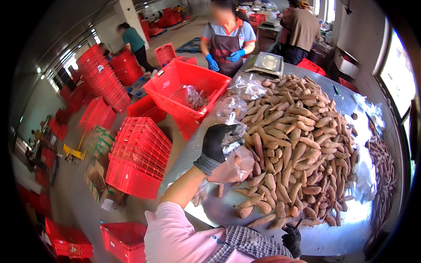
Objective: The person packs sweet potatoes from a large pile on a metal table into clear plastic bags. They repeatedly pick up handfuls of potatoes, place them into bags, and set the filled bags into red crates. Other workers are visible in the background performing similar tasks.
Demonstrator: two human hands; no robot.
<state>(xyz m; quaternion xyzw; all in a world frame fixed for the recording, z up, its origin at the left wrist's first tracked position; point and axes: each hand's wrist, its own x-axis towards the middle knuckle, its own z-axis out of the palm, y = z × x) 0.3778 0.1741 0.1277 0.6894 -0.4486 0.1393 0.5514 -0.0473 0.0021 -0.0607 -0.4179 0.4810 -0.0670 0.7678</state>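
Observation:
My left hand (215, 143), in a black glove with a grey cuff, grips the gathered neck of a clear plastic bag (235, 166). Reddish-brown roots show through the bag, which is held over the steel table beside a large heap of sweet potatoes (296, 141). At the table's near edge, my right hand (292, 239), also in a black glove, is closed around a thin dark tool (298, 224); its kind is unclear. Just beyond it lie the nearest sweet potatoes. Tied clear bags (246, 88) rest along the heap's left side, past my left hand.
A red plastic crate (187, 87) with a filled bag inside stands left of the table (329, 241). Nested red crates (138, 157) rise nearer me. A scale (268, 62) sits at the far end, near a co-worker in blue gloves (227, 42). White plastic bags (363, 174) lie right.

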